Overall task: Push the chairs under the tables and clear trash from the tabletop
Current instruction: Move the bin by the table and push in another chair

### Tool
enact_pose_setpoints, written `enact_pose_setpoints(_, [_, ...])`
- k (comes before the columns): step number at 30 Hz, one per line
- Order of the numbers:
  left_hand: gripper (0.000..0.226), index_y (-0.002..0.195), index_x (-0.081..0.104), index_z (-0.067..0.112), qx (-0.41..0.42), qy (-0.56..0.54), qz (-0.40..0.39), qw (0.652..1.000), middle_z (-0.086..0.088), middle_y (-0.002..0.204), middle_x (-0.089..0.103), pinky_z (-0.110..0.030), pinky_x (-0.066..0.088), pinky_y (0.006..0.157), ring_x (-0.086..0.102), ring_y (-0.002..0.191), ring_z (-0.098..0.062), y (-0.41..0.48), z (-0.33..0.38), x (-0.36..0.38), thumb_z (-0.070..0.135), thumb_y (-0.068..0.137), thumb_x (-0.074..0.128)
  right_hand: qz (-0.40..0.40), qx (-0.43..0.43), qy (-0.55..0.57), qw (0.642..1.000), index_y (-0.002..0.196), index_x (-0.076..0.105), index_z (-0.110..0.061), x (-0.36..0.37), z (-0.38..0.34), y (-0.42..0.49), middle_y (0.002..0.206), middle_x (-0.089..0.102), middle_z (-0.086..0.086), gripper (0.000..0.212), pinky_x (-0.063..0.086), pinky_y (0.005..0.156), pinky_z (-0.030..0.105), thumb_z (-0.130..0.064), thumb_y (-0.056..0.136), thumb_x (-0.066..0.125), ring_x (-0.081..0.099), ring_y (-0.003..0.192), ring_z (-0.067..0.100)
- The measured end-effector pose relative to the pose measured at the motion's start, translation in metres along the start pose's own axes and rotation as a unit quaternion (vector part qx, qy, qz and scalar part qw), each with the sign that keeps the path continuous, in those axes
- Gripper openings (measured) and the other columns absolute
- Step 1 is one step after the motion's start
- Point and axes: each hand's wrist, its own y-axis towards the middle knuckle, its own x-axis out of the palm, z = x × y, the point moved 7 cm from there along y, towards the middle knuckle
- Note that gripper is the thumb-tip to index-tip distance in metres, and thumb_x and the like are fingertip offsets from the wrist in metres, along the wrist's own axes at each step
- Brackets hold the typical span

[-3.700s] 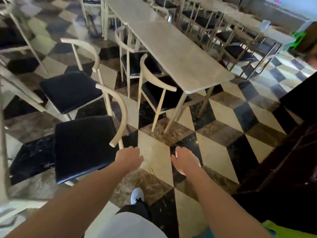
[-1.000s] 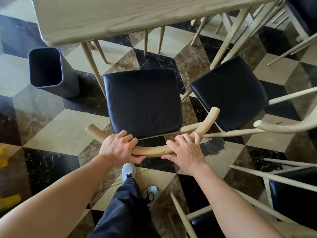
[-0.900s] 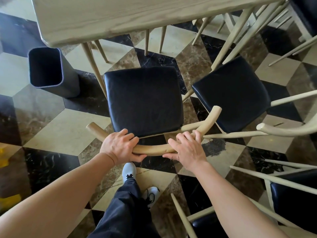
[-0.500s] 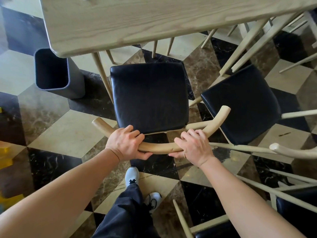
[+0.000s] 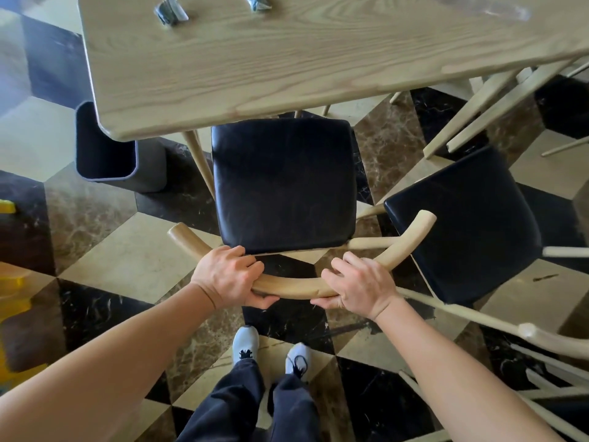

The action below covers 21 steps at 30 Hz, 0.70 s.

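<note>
A chair with a black seat [image 5: 283, 183] and a curved pale wooden backrest [image 5: 293, 287] stands in front of me. My left hand [image 5: 228, 277] and my right hand [image 5: 358, 287] both grip that backrest. The seat's far edge is just under the near edge of the light wooden table [image 5: 287, 65]. Two small crumpled dark wrappers lie at the table's far side, one on the left [image 5: 170, 12] and one in the middle [image 5: 256, 1]. A clear plastic sheet [image 5: 484, 8] lies at the far right.
A dark grey bin [image 5: 108, 154] stands on the floor by the table's left corner. A second black-seated chair [image 5: 465, 218] sits to the right, angled. More pale chair frames [image 5: 541, 336] crowd the lower right. Something yellow [image 5: 9, 282] is at the left edge.
Both hands have pushed the chair forward, so its seat edge now reaches under the table. The view has moved closer, bringing the tabletop and its wrappers into sight.
</note>
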Motion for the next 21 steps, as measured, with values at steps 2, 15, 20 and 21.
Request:
enact_pose_setpoints(2, [0.059, 0.063, 0.059, 0.016, 0.011, 0.002, 0.003, 1.0, 0.001, 0.056, 0.054, -0.028, 0.042, 0.05, 0.052, 0.051, -0.025, 0.0, -0.001, 0.002, 0.071, 0.083, 0.057, 0.019, -0.005, -0.001, 1.0, 0.079, 0.061, -0.018, -0.002, 0.001, 0.002, 0.073, 0.056, 0.001, 0.06, 0.037, 0.048, 0.025, -0.073, 0.095, 0.044, 0.05, 0.064, 0.018])
enact_pose_setpoints(15, [0.058, 0.07, 0.067, 0.017, -0.011, 0.045, -0.045, 0.998, 0.003, 0.061, 0.061, -0.032, 0.05, 0.054, 0.06, 0.055, -0.026, 0.025, -0.008, 0.0, 0.074, 0.075, 0.061, 0.126, -0.024, 0.044, 0.991, 0.077, 0.059, -0.017, -0.008, 0.024, 0.012, 0.068, 0.05, -0.001, 0.06, 0.039, 0.042, 0.029, -0.074, 0.094, 0.048, 0.047, 0.059, 0.019])
enact_pose_setpoints(20, [0.059, 0.067, 0.063, 0.016, -0.021, 0.032, -0.052, 0.998, 0.002, 0.059, 0.058, -0.032, 0.049, 0.052, 0.058, 0.054, -0.027, 0.032, -0.009, -0.001, 0.074, 0.075, 0.059, 0.124, -0.029, 0.05, 0.991, 0.078, 0.059, -0.017, -0.007, 0.031, 0.016, 0.069, 0.051, 0.0, 0.06, 0.04, 0.044, 0.03, -0.074, 0.094, 0.048, 0.049, 0.06, 0.02])
enact_pose_setpoints(21, [0.058, 0.067, 0.062, 0.016, -0.022, 0.032, -0.05, 0.998, 0.002, 0.058, 0.057, -0.033, 0.05, 0.052, 0.059, 0.054, -0.027, 0.034, -0.011, -0.001, 0.073, 0.075, 0.059, 0.123, -0.028, 0.047, 0.991, 0.079, 0.059, -0.017, -0.007, 0.033, 0.018, 0.069, 0.051, 0.0, 0.061, 0.04, 0.044, 0.03, -0.074, 0.093, 0.048, 0.049, 0.06, 0.02])
